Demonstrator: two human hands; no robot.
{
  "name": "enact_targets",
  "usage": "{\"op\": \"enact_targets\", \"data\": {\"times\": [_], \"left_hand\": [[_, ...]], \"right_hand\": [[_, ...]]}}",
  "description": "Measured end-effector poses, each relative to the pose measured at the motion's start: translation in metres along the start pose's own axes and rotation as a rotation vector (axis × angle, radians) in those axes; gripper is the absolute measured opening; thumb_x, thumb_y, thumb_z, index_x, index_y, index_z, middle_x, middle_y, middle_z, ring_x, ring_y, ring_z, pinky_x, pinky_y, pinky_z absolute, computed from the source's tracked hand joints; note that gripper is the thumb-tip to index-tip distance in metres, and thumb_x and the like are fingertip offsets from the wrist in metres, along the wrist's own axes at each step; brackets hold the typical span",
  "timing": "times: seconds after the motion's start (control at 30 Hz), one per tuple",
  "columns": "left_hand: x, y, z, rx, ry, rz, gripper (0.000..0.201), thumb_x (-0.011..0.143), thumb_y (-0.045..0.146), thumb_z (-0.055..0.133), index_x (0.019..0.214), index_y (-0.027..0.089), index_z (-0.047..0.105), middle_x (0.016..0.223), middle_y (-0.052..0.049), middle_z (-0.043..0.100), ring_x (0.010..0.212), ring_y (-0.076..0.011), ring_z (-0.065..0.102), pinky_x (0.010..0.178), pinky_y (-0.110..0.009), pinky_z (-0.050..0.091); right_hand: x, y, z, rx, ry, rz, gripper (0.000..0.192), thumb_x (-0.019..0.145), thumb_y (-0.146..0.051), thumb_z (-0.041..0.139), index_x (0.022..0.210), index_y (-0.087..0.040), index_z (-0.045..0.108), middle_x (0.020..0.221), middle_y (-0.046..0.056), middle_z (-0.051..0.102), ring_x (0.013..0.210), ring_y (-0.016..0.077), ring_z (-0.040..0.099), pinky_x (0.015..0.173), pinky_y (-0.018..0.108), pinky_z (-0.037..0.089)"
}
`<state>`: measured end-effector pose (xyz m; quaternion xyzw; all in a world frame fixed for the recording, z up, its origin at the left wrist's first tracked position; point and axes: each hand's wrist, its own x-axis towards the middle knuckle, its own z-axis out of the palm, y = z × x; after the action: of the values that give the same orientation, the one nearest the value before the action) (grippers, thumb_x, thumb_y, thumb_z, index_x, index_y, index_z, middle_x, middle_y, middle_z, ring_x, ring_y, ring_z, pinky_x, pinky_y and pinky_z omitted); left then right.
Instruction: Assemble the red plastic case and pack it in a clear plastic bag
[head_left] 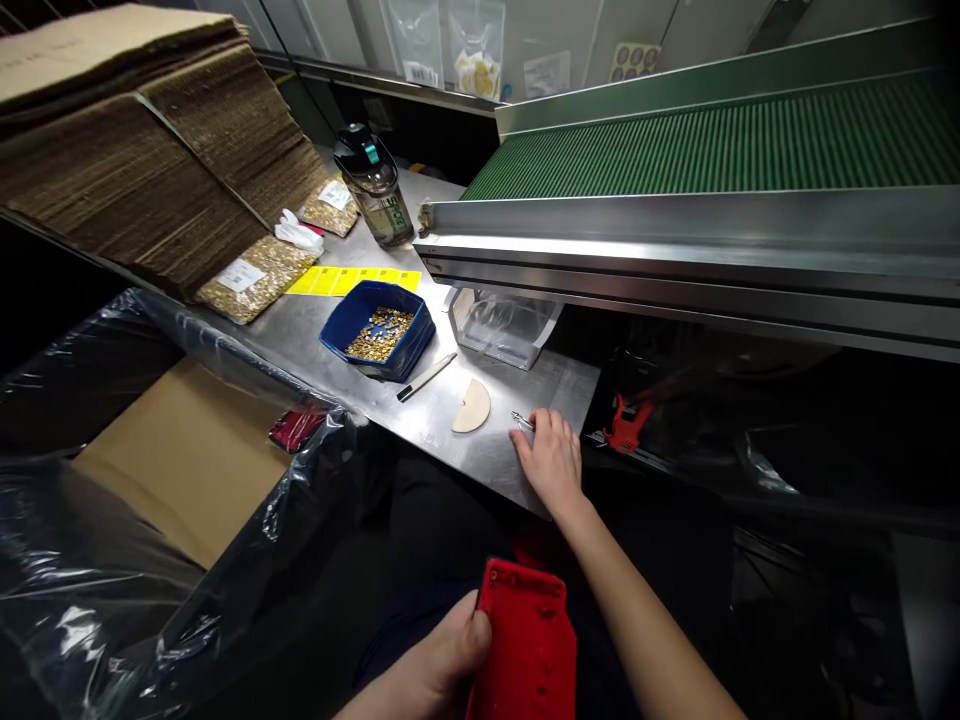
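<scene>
A green ribbed conveyor belt (720,140) fills the frame from 12 to 3 o'clock, edged by a steel rail. At 10 o'clock sits a tall stack of flattened cardboard (135,150). A cardboard box lined with black plastic film (187,470) occupies 8 o'clock. Between them runs a steel bench (480,455). On it, near centre, a blue tray (379,330) holds small brass-coloured parts, with a clear plastic container (504,325) just to its 3 o'clock side.

At 6 o'clock, over the person's lap, the left hand (439,660) pinches a red plastic casing (525,645) by its left edge, thumb on top. The casing is flat, rectangular, bright red, with rounded corners and small holes in its face. The right hand (551,460) rests on the bench's near edge, fingers curled over a small metal piece (522,421) that it touches; whether it grips it cannot be told.
</scene>
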<state>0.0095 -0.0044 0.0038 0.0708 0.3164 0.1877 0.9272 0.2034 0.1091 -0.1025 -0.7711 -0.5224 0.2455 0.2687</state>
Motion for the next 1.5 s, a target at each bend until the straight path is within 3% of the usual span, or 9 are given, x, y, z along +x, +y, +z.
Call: {"op": "enact_targets", "data": {"times": [0.13, 0.33, 0.6, 0.83, 0.97, 1.07, 1.2, 1.3, 1.5], "left_hand": [[0.003, 0.009, -0.004, 0.164, 0.075, 0.109, 0.078, 0.078, 0.059, 0.086, 0.137, 0.017, 0.058, 0.122, -0.015, 0.068, 0.109, -0.0301, 0.067, 0.091, -0.037, 0.052], [0.018, 0.018, 0.000, 0.558, 0.096, 0.280, 0.114, 0.062, 0.047, 0.099, 0.155, 0.027, 0.036, 0.150, -0.015, 0.050, 0.138, -0.0379, 0.047, 0.118, -0.048, 0.036], [0.023, 0.024, 0.006, 1.231, 0.054, 0.445, 0.107, 0.076, 0.025, 0.086, 0.161, 0.031, 0.021, 0.125, -0.010, 0.059, 0.104, -0.0310, 0.064, 0.095, -0.041, 0.054], [0.024, 0.022, -0.002, 0.962, 0.221, 0.291, 0.113, 0.063, 0.040, 0.097, 0.156, 0.027, 0.034, 0.132, -0.012, 0.061, 0.112, -0.0353, 0.061, 0.100, -0.044, 0.050], [0.028, 0.019, -0.005, 0.783, 0.268, 0.219, 0.094, 0.081, 0.071, 0.074, 0.152, 0.020, 0.038, 0.131, -0.014, 0.062, 0.122, -0.0361, 0.057, 0.109, -0.048, 0.041], [0.030, 0.020, -0.001, 0.618, 0.342, 0.130, 0.072, 0.099, 0.073, 0.043, 0.151, 0.024, 0.041, 0.132, -0.011, 0.063, 0.126, -0.0323, 0.056, 0.115, -0.049, 0.034], [0.032, 0.026, 0.005, 0.484, 0.329, 0.060, 0.062, 0.101, 0.069, 0.041, 0.146, 0.026, 0.050, 0.122, -0.007, 0.068, 0.116, -0.0308, 0.061, 0.109, -0.048, 0.039], [0.034, 0.033, 0.005, 0.492, 0.328, 0.092, 0.053, 0.103, 0.062, 0.045, 0.130, 0.021, 0.066, 0.122, -0.008, 0.069, 0.114, -0.0307, 0.061, 0.103, -0.043, 0.043], [0.038, 0.035, 0.010, 0.611, 0.226, 0.119, 0.040, 0.103, 0.049, 0.052, 0.116, 0.018, 0.074, 0.112, -0.009, 0.075, 0.110, -0.0298, 0.064, 0.101, -0.040, 0.046]], "right_hand": [[-0.032, -0.004, -0.034, 0.117, -0.026, 0.004, 0.032, 0.100, -0.044, 0.054, 0.117, -0.019, 0.060, 0.116, 0.012, 0.063, 0.101, 0.0251, 0.064, 0.088, 0.037, 0.053], [-0.131, -0.020, -0.093, 0.499, -0.223, -0.018, 0.030, 0.104, -0.041, 0.050, 0.087, -0.023, 0.065, 0.082, 0.001, 0.066, 0.076, 0.0163, 0.064, 0.069, 0.023, 0.050], [-0.173, -0.036, -0.089, 0.695, -0.407, 0.086, 0.047, 0.090, -0.067, 0.062, 0.079, -0.021, 0.065, 0.072, -0.001, 0.056, 0.056, 0.0110, 0.043, 0.045, 0.021, 0.030], [-0.167, -0.019, -0.101, 0.549, -0.414, -0.046, 0.059, 0.094, -0.078, 0.042, 0.094, -0.026, 0.069, 0.080, 0.001, 0.062, 0.062, 0.0146, 0.056, 0.053, 0.023, 0.045], [-0.168, -0.011, -0.098, 0.341, -0.492, -0.233, 0.054, 0.092, -0.077, 0.050, 0.112, -0.029, 0.066, 0.098, 0.003, 0.068, 0.077, 0.0184, 0.064, 0.065, 0.026, 0.053], [-0.170, -0.012, -0.085, 0.173, -0.364, -0.395, 0.030, 0.095, -0.057, 0.064, 0.102, -0.028, 0.068, 0.102, 0.002, 0.072, 0.092, 0.0227, 0.066, 0.078, 0.032, 0.052], [-0.174, -0.012, -0.071, 0.302, -0.140, -0.468, 0.036, 0.107, -0.038, 0.042, 0.085, -0.024, 0.066, 0.077, 0.000, 0.071, 0.077, 0.0196, 0.063, 0.076, 0.035, 0.044], [-0.176, -0.009, -0.076, 0.481, -0.175, -0.361, 0.034, 0.104, -0.043, 0.049, 0.085, -0.023, 0.067, 0.072, 0.000, 0.067, 0.072, 0.0185, 0.061, 0.071, 0.033, 0.044], [-0.173, -0.008, -0.098, 0.728, -0.420, 0.257, 0.049, 0.098, -0.059, 0.052, 0.075, -0.018, 0.066, 0.070, 0.003, 0.057, 0.066, 0.0190, 0.056, 0.064, 0.029, 0.049]]}}
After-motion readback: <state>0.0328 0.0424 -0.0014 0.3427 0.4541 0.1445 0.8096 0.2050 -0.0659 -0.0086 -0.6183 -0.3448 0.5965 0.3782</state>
